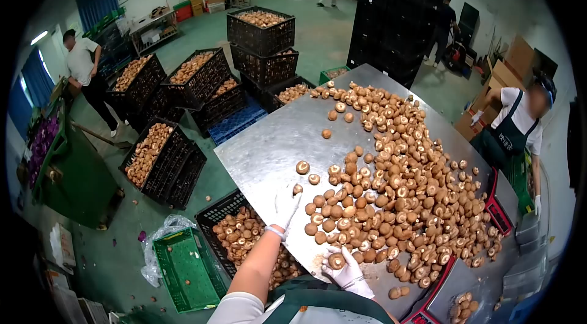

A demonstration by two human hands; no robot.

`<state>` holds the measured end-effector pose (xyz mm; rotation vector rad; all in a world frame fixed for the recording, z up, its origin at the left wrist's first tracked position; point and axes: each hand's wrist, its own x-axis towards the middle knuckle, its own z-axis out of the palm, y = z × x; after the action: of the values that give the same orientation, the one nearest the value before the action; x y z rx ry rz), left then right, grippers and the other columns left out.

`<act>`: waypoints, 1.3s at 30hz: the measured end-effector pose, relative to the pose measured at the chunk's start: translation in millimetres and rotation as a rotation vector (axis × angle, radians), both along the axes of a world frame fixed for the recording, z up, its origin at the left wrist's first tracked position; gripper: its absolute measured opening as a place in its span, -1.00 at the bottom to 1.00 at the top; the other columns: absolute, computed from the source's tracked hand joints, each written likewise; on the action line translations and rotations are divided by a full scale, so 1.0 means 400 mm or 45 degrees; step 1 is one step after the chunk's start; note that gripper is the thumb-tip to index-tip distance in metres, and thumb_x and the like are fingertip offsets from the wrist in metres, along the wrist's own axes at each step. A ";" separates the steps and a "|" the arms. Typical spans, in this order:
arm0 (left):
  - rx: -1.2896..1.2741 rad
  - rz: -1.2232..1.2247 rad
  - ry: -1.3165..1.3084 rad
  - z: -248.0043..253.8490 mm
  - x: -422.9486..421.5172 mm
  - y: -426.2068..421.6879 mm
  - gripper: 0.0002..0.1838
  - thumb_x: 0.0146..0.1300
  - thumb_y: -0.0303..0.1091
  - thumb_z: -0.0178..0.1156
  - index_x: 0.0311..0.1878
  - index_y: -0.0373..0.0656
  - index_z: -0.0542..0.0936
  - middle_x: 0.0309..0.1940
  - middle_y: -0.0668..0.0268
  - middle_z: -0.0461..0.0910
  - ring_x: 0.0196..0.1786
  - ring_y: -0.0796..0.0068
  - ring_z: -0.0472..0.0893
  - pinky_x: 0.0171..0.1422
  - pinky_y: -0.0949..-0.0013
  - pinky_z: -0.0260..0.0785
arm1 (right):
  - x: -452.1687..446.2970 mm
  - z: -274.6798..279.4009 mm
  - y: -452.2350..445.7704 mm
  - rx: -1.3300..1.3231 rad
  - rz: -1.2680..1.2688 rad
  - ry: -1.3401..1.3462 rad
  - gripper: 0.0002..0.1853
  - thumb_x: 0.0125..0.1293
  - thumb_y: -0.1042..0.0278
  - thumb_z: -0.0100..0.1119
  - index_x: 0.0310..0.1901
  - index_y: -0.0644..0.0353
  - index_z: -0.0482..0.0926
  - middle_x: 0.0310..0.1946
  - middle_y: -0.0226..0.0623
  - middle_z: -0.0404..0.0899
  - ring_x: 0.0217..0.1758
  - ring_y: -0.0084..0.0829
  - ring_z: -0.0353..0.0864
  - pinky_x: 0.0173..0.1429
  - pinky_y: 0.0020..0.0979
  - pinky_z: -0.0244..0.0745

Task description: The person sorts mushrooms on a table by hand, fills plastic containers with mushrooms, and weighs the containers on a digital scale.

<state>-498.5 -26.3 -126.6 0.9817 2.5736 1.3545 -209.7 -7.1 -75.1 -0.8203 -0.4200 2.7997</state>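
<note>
My left hand (285,209), in a white glove, reaches over the left part of the metal table (263,156). A small brown mushroom (298,189) sits at its fingertips, which appear closed on it. Close to the table's near edge, my right hand (346,272), also gloved, grips a larger mushroom (336,261) with its pale underside showing. Beyond and to the right spreads a big heap of brown-capped mushrooms (397,183). Two loose mushrooms (302,167) lie just past my left hand.
Below the table's left edge stands a black crate (211,217) of mushrooms, beside a green crate (183,269). Stacked black crates (260,33) fill the floor ahead. Red-framed scales (431,299) rest at the right. A co-worker (513,122) stands on the right; other people are farther off.
</note>
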 end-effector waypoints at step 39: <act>0.404 -0.043 -0.443 0.184 -0.012 0.018 -0.71 0.20 -0.49 0.17 0.01 -0.28 0.51 -0.15 0.21 0.49 -0.16 0.43 0.59 -0.08 0.40 0.50 | -0.368 -0.029 0.570 2.878 0.801 -1.117 -0.52 0.15 0.39 0.12 0.16 -0.10 0.43 0.02 -0.20 0.49 0.02 -0.16 0.54 0.02 -0.22 0.47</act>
<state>-503.4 -19.2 -53.1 0.7363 2.1246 1.7800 -356.9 220.8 -86.7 -0.8958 -3.0032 0.3322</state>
